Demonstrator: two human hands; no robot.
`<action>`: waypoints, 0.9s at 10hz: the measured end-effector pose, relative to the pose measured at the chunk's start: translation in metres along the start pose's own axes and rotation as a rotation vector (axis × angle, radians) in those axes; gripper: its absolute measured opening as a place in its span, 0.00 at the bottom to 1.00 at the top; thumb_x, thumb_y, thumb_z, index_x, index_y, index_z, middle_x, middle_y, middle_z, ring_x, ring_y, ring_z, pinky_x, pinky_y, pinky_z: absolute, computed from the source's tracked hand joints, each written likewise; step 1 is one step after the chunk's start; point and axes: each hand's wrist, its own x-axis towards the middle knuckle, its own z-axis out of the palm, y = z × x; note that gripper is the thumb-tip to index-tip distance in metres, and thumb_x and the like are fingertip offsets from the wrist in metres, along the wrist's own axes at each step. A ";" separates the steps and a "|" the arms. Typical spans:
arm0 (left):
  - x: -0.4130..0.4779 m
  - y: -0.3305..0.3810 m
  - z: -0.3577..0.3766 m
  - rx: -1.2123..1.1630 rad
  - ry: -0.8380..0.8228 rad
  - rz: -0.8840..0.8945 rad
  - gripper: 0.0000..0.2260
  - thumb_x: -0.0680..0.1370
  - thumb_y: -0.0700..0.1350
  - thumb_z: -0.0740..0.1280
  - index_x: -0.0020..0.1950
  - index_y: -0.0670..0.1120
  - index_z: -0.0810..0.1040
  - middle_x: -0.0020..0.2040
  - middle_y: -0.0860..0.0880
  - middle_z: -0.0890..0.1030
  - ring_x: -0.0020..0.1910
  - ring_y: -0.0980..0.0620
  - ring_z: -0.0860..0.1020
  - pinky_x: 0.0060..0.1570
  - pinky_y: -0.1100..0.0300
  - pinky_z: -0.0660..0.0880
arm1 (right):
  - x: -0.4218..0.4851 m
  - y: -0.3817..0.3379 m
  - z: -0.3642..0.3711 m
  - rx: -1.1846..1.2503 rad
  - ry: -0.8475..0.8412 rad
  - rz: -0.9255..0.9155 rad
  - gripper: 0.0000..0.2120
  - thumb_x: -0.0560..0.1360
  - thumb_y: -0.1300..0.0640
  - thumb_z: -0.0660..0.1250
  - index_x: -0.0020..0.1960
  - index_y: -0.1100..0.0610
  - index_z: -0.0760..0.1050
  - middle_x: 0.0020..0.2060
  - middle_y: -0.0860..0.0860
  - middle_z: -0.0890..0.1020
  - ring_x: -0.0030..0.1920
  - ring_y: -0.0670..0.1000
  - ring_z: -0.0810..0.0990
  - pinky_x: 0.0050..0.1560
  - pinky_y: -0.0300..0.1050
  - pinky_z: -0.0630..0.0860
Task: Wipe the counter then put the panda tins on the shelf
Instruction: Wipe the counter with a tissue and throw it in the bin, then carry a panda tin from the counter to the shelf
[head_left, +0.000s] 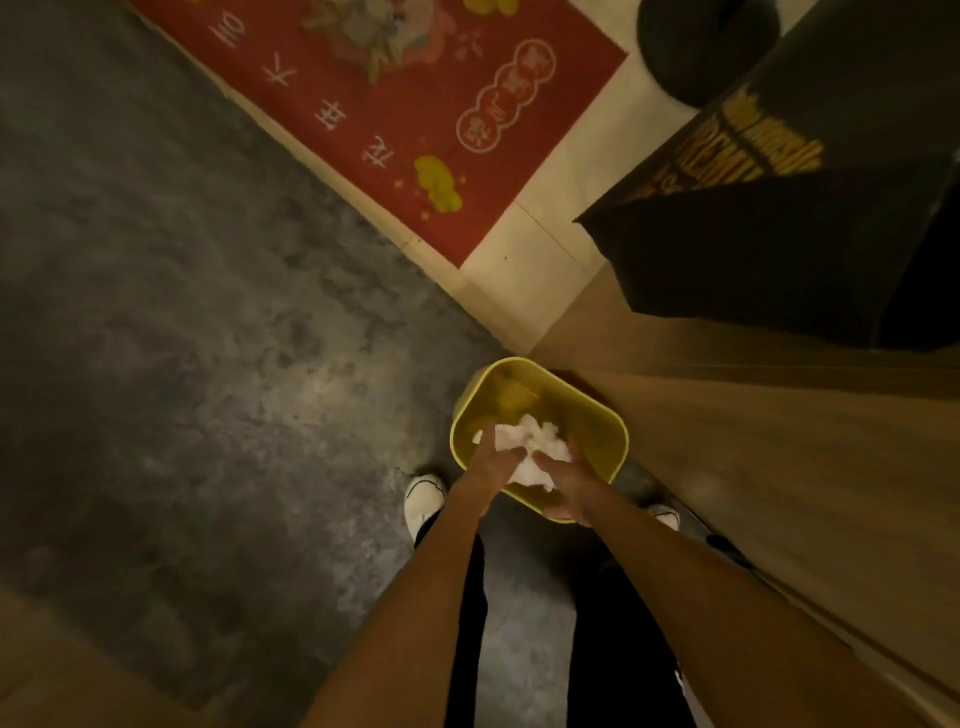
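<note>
Apparently the wiping is finished, since both hands, left hand and right hand, pinch a crumpled white tissue over the yellow bin on the floor; the panda tins and shelf are nowhere in sight.

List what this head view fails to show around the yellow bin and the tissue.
- Head view: yellow bin, near rim hidden by both hands.
- White tissue, partly covered by left hand and right hand.
- Bin's contents: too dim and blurred.
- Counter, panda tins, shelf: not identifiable.
</note>
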 end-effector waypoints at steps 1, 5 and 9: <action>0.010 0.004 -0.001 0.309 0.045 0.026 0.30 0.81 0.38 0.63 0.79 0.46 0.54 0.76 0.39 0.64 0.73 0.39 0.66 0.71 0.47 0.66 | -0.007 0.006 -0.015 -0.408 0.094 -0.204 0.33 0.81 0.53 0.65 0.80 0.56 0.53 0.79 0.58 0.60 0.77 0.61 0.61 0.75 0.56 0.62; -0.264 0.065 -0.010 1.230 0.202 0.299 0.14 0.82 0.48 0.56 0.60 0.45 0.76 0.60 0.40 0.80 0.59 0.37 0.78 0.56 0.46 0.75 | -0.285 0.037 -0.120 -0.904 0.302 -0.616 0.11 0.80 0.48 0.61 0.51 0.51 0.79 0.51 0.53 0.85 0.53 0.58 0.83 0.47 0.48 0.76; -0.496 0.028 0.203 1.329 0.095 0.753 0.12 0.81 0.48 0.60 0.63 0.49 0.75 0.58 0.45 0.79 0.56 0.45 0.78 0.53 0.49 0.76 | -0.465 0.224 -0.326 -0.688 0.368 -0.907 0.14 0.81 0.48 0.62 0.64 0.50 0.77 0.59 0.50 0.81 0.60 0.51 0.79 0.58 0.50 0.77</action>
